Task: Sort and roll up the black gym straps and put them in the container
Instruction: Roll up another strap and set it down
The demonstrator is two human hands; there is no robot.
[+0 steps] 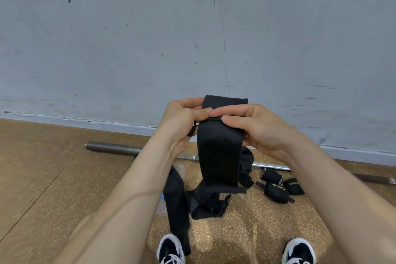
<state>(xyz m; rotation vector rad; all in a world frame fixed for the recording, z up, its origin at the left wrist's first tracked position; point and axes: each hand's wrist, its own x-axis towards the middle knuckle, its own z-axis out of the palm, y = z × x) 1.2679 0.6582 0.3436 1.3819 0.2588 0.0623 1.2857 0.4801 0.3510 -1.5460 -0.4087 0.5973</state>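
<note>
Soft, even indoor light fills the frame, moderately bright and falling from above, judging by the shadows. The grey wall (192, 28) shows no hot spots, and the cork-coloured floor (42, 167) carries only a faint, blurred shadow at the bottom centre, between the shoes (171, 248). The chrome stretch of the bar (267, 166) gives a thin highlight. The strap (218, 156) at centre is sharp enough to show its weave, though its folds sink into flat black. Gold lettering on the rolled straps (276, 191) at lower right is legible. Wide-angle distortion bows the line where wall meets floor and swells the forearms (139, 178) toward the bottom corners, where detail softens.
</note>
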